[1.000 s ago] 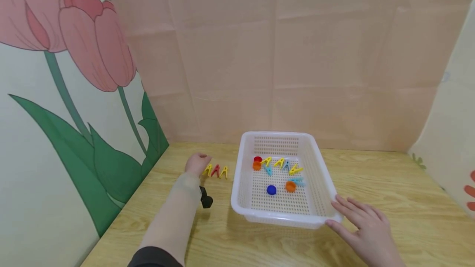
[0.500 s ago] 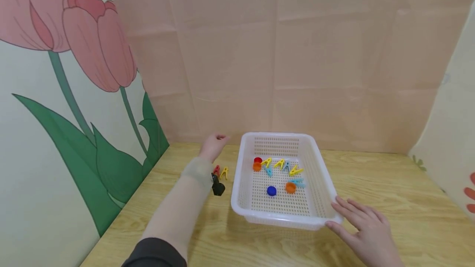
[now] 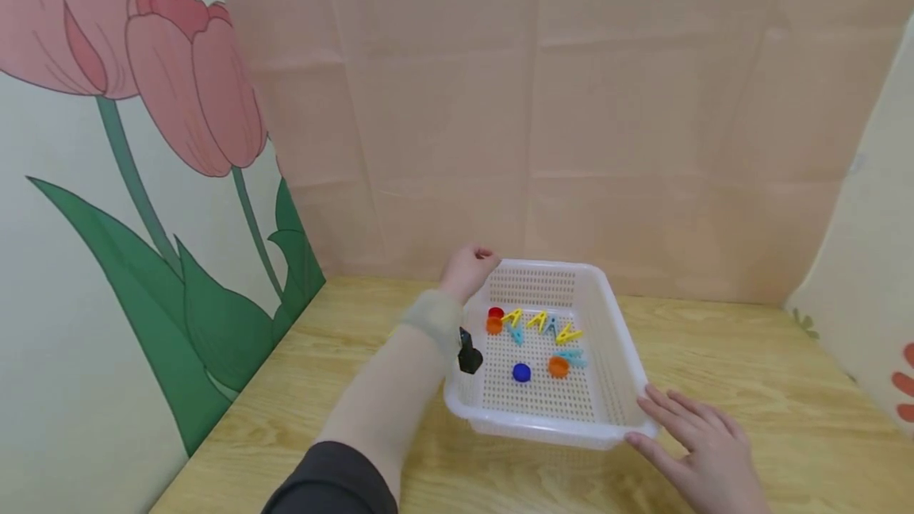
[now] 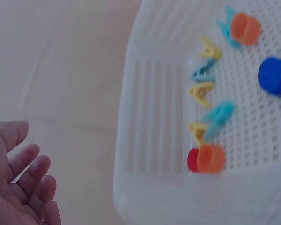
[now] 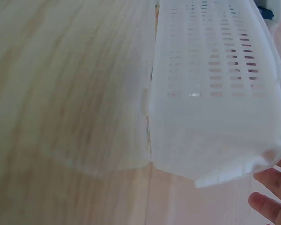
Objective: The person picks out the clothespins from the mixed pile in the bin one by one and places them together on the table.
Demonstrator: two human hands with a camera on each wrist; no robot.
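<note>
My left hand (image 3: 470, 272) hangs over the far left corner of a white plastic basket (image 3: 546, 428). In the left wrist view its fingers are loosely curled, thumb apart from them, and nothing shows between them. Inside the basket lie three yellow clothespins (image 3: 569, 334), three light-blue clothespins (image 3: 516, 333), two orange caps (image 3: 559, 367), a red cap (image 3: 496, 312) and a dark blue bottle cap (image 3: 522, 372). My right hand (image 3: 703, 443) rests its fairly straight fingers and thumb on the basket's near right corner rim.
A wooden table (image 3: 714, 355) carries the basket. Behind it hangs a creased beige cloth (image 3: 571, 101). A wall with painted tulips (image 3: 193, 86) borders the left side. My left forearm hides the table spot left of the basket, apart from a speck of yellow.
My left hand has moved right, away from the yellow and red clothespins on the table, to over the basket's far left corner. The right hand stays on the rim.
</note>
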